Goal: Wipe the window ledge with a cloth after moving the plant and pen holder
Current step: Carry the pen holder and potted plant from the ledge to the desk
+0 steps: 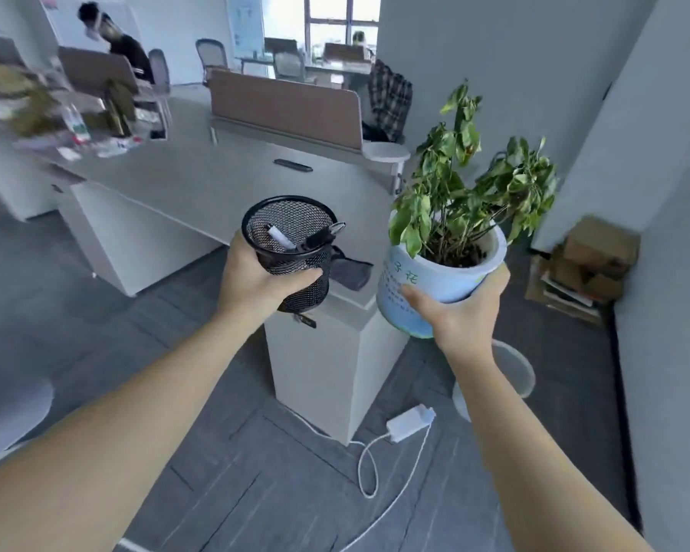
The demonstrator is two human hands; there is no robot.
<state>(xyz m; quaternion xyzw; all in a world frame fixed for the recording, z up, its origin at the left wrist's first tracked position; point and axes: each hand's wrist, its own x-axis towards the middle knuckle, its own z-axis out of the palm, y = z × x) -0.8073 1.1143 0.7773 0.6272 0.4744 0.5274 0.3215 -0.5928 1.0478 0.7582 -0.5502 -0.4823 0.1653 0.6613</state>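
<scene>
Head view showed both hands full, carried above the floor near the end of a white desk (347, 308). Left hand (252, 278) gripped the black mesh pen holder (295, 249), fingers curled round its wall w/ thumb across the front; it was tilted, mouth toward the camera, a couple of pens inside. Right hand (461, 308) cupped the plant (455, 249) by its pale blue pot, fingers wrapped under & behind, thumb on the label side; pot leaned slightly left. A grey cloth (351, 270) lay on the desk corner, just behind the holder. Window ledge wasn't in view.

Judgement: step in hand was setting both down. Best to level the holder first so the pens don't slide out, land the pot flat on its base, & keep both off the cloth so it's free to pick up.
</scene>
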